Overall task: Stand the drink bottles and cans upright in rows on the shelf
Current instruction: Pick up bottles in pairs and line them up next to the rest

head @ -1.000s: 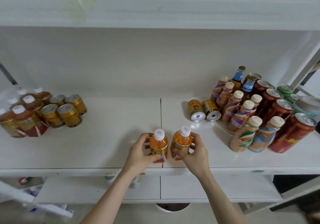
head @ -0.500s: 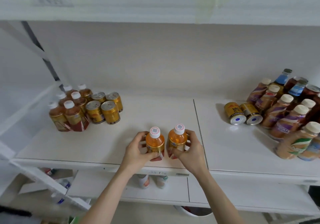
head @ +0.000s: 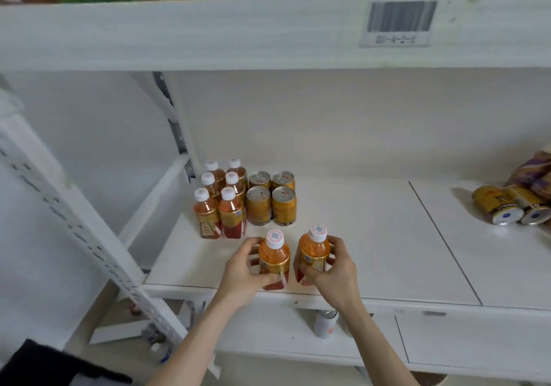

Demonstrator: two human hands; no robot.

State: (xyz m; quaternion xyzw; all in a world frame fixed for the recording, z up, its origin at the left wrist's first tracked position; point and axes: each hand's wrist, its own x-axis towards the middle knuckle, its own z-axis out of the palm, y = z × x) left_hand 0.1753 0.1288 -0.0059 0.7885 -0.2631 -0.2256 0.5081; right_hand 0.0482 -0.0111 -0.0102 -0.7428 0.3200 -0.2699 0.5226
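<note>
Upright near the shelf's [head: 372,236] front edge, we hold two orange bottles — our left hand [head: 243,269] wraps one [head: 273,262], our right hand [head: 338,272] grips the other [head: 313,254]. Just behind stand six bottles [head: 222,200] and four gold cans [head: 271,202] in rows — two cans [head: 512,208] lie far right.

Shelving unit, white. Shelf board [head: 372,236] under the left hand [head: 241,272] and right hand [head: 334,269]: pale and smooth, with a straight seam [head: 441,242] running front to back, to the right of the right hand. Back panel [head: 328,123] beyond the hands: plain off-white. Upper shelf edge [head: 208,30] above the hands carries a barcode label [head: 399,23], up and right of the right hand; print blurred. Perforated upright [head: 83,233] slants down to the left of the left hand; a plain side rail [head: 155,194] lies between it and the board. Lower shelf [head: 268,335] directly below the hands. Side wall [head: 98,135] far left of the left hand, white. Lighting even and soft; faint sheen on the board.
</note>
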